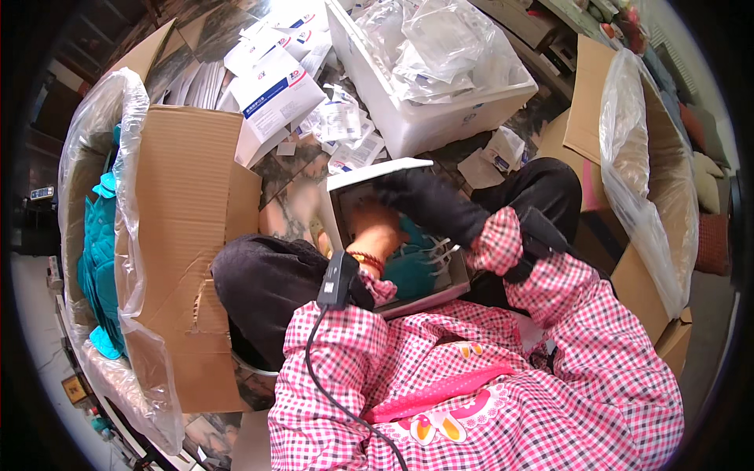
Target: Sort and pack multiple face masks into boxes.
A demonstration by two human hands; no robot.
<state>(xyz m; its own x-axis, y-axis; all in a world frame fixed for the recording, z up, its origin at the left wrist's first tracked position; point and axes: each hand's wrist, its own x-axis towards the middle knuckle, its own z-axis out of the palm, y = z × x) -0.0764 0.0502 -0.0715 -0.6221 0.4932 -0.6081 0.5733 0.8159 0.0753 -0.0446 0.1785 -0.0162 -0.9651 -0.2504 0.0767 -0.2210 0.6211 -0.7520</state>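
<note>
An open white cardboard box (336, 216) sits between my crossed legs, with teal face masks (411, 272) inside, their pale ear loops showing. My left hand (372, 223), bare with a dark red bracelet at the wrist, reaches down into the box beside the masks. Its fingers are blurred and partly covered. Over the same box comes my right hand (404, 192), in black fabric, crossing above the left hand near the raised flap. Motion smears its fingertips, so what either hand grips, if anything, is hidden.
At left stands a plastic-lined carton (188, 267) holding more teal masks (98, 259). Ahead are a white foam bin (463, 122) full of clear plastic bags, a white printed box (275, 98), and loose packets (345, 122). Another lined carton (589, 114) is at right.
</note>
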